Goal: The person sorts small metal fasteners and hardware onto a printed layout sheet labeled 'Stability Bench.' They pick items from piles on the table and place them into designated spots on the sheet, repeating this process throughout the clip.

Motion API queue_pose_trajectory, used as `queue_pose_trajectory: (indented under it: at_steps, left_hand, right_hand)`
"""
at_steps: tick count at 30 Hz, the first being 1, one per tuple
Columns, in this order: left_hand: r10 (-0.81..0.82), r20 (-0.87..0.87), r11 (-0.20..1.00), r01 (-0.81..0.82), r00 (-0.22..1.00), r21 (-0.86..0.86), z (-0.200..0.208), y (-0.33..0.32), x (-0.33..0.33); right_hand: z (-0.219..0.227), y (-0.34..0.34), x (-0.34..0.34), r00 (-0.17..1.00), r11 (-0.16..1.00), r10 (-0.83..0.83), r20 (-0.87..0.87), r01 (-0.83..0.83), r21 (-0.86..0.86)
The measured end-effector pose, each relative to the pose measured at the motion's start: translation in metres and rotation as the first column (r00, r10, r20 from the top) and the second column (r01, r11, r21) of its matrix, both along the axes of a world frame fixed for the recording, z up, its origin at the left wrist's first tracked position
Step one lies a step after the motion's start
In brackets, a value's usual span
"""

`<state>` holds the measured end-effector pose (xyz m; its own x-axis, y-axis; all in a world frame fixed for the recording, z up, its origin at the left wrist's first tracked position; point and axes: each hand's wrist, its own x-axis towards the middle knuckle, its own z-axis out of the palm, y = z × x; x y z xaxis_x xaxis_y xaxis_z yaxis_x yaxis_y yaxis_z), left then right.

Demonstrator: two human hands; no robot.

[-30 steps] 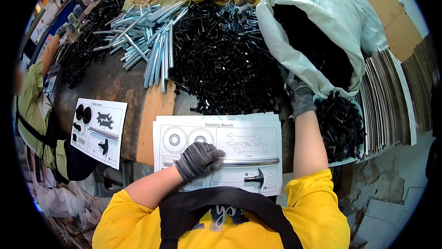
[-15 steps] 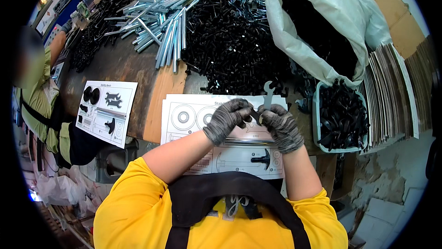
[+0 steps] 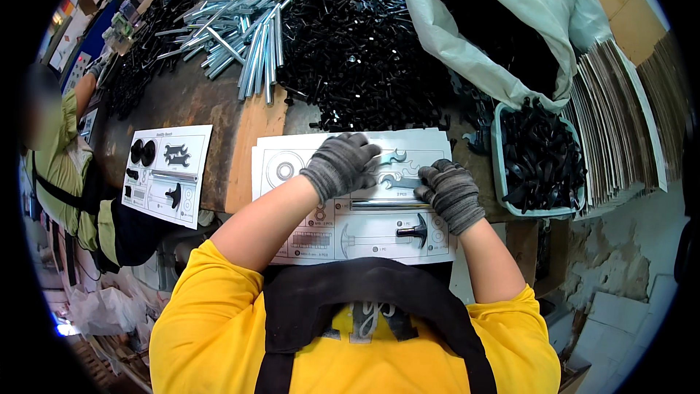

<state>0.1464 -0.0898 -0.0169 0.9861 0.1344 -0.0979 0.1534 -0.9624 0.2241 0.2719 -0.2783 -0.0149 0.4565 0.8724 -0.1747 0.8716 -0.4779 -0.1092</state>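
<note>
Mottled grey gloves [image 3: 340, 166], silver tube [image 3: 390, 205], black T-shaped part [image 3: 418, 231]; half-covered wrenches [image 3: 402, 183] silvery, perhaps faintly blue.

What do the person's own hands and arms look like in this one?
The left hand and right hand wear mottled grey knit gloves ending around the wrists. The forearms are bare; yellow sleeves stop near the elbows.
</note>
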Motion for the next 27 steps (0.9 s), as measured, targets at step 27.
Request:
queue_pose_trajectory:
  at_steps: [27]
  left_hand:
    - [-0.098, 0.294, 0.939, 0.186, 0.951, -0.288, -0.022, 0.013, -0.004]
  right_hand:
    - [0.013, 0.014, 0.035, 0.983, 0.971, -0.021, -0.182, 0.063, 0.229]
